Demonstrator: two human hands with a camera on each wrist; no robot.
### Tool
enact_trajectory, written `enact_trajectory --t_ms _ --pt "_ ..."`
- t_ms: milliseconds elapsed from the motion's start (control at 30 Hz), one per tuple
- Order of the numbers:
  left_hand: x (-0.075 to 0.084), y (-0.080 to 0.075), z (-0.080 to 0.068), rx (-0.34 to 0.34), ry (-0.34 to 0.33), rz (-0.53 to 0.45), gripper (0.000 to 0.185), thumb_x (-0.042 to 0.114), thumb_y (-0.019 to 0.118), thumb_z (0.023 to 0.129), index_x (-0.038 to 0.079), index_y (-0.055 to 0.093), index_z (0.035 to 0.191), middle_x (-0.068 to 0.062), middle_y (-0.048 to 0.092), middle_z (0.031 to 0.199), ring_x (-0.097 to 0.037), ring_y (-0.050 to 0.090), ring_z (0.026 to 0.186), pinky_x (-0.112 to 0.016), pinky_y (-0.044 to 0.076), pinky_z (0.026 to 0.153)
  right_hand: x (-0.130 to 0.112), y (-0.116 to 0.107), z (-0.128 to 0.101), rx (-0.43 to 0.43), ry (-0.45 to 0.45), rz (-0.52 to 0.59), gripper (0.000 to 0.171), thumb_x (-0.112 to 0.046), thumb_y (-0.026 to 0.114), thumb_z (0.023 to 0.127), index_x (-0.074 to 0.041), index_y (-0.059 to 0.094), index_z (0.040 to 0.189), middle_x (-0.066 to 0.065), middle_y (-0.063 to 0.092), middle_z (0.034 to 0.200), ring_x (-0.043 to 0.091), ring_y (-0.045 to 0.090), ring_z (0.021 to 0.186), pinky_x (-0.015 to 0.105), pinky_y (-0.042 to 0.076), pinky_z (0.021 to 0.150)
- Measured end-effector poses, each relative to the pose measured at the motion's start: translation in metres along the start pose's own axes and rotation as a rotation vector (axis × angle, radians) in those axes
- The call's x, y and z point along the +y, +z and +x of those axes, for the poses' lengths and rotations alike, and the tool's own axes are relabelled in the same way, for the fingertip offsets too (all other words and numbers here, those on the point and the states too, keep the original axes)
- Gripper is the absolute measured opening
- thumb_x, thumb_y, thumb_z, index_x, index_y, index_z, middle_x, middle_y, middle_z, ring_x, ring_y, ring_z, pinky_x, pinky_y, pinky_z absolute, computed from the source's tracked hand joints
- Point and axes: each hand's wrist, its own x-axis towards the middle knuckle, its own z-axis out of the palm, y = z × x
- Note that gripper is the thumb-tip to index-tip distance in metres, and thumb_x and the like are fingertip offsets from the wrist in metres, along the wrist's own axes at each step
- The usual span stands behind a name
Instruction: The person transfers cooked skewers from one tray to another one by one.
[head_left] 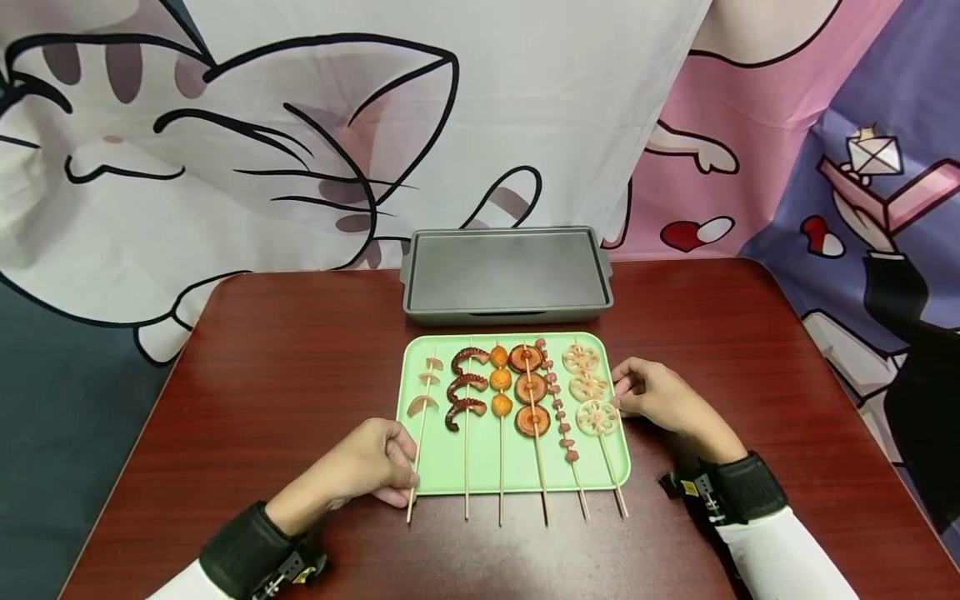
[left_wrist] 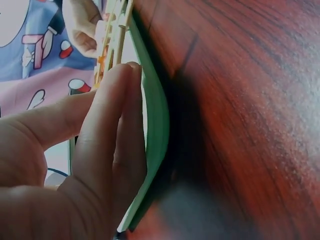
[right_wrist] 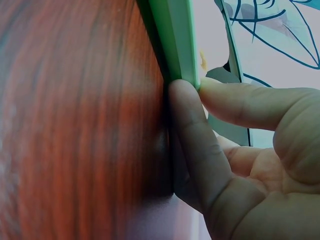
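Note:
A light green tray (head_left: 442, 479) lies on the table with several skewers across it. At its near left corner my left hand (head_left: 378, 467) pinches the lower stick of the leftmost skewer (head_left: 422, 404), which bears pale pinkish slices. My right hand (head_left: 656, 396) pinches the tray's right edge; in the right wrist view the thumb (right_wrist: 240, 102) and a finger (right_wrist: 187, 107) meet at the green rim (right_wrist: 180, 45). Between the hands lie skewers of tentacles (head_left: 468, 382), orange balls (head_left: 500, 379), mushroom caps (head_left: 531, 388), small pink pieces (head_left: 557, 404) and lotus root slices (head_left: 596, 417).
A grey metal baking pan (head_left: 510, 271) sits behind the green tray. The stick ends stick out past the tray's near edge over the reddish-brown wooden table (head_left: 300, 350). A printed cartoon curtain (head_left: 570, 100) hangs behind the table's far edge.

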Motion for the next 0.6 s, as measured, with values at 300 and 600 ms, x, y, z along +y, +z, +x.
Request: enact_trajectory --t_ms 300,600 --pt "0.003 0.007 0.002 0.113 -0.023 0.192 0.033 -0.012 0.077 0.078 -0.008 0.055 0.102 -0.016 0.064 0.073 -0.021 0.070 0.052 -0.039 0.065 0.053 0.002 0.000 0.000 -0.007 0.011 0.013 0.030 0.002 0.069 0.092 0.010 0.059 0.119 0.015 0.064 0.096 0.017 0.062 0.081 0.022 0.057 0.066" --pt "0.009 0.013 -0.001 0.162 -0.035 0.304 0.031 -0.009 0.079 0.078 -0.004 0.057 0.100 -0.015 0.063 0.067 -0.019 0.069 0.049 -0.035 0.063 0.048 0.001 0.000 0.001 -0.016 0.012 0.026 0.030 0.003 0.068 0.091 0.010 0.059 0.119 0.016 0.064 0.096 0.017 0.063 0.081 0.023 0.059 0.067"
